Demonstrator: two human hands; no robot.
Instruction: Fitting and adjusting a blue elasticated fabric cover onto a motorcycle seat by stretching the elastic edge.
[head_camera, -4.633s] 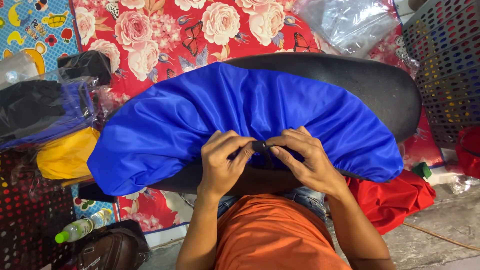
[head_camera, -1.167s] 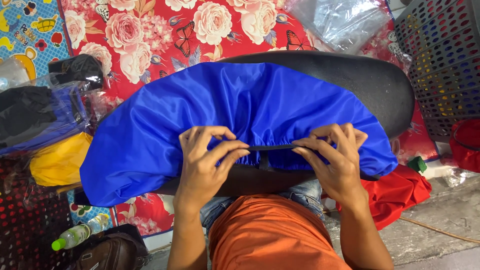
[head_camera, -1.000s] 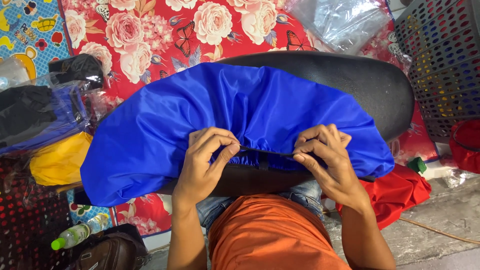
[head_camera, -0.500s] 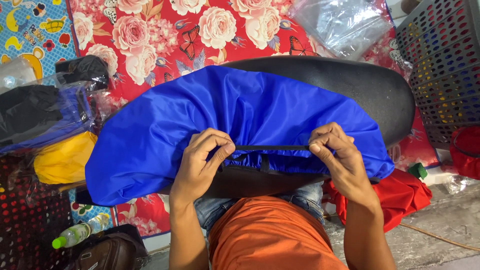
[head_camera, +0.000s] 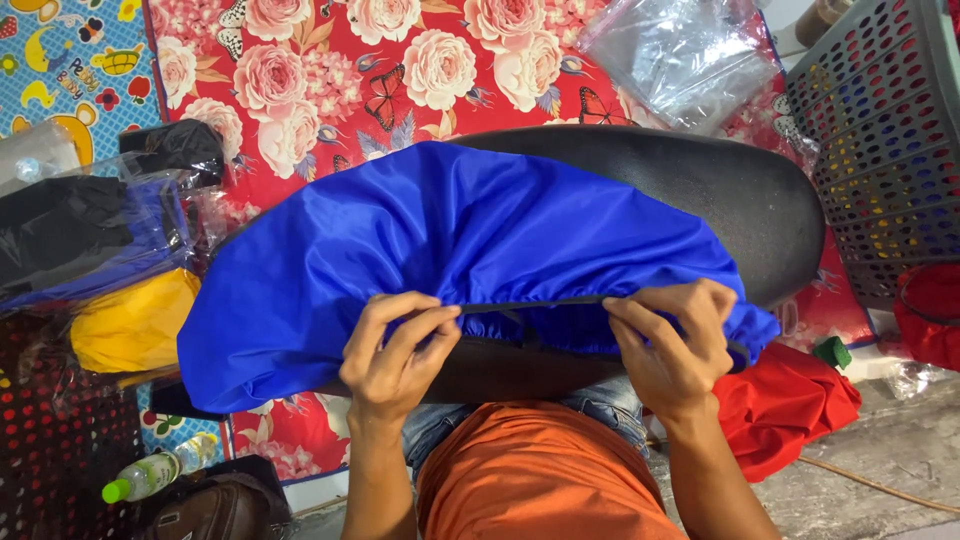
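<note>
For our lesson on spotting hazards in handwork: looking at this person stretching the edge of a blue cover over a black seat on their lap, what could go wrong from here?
1. The left hand and right hand pull the black elastic edge taut between them; it could slip from a pinch and snap back.
2. The blue cover leaves the far right end of the black seat bare, so it may sit unevenly or slide off.
3. The seat rests on the lap and might tip toward the grey basket.

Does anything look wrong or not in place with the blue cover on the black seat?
The blue cover sits unevenly: the black seat remains bare at its right end. The left hand and right hand pinch its gathered hem. No tear or spill visible.
</note>
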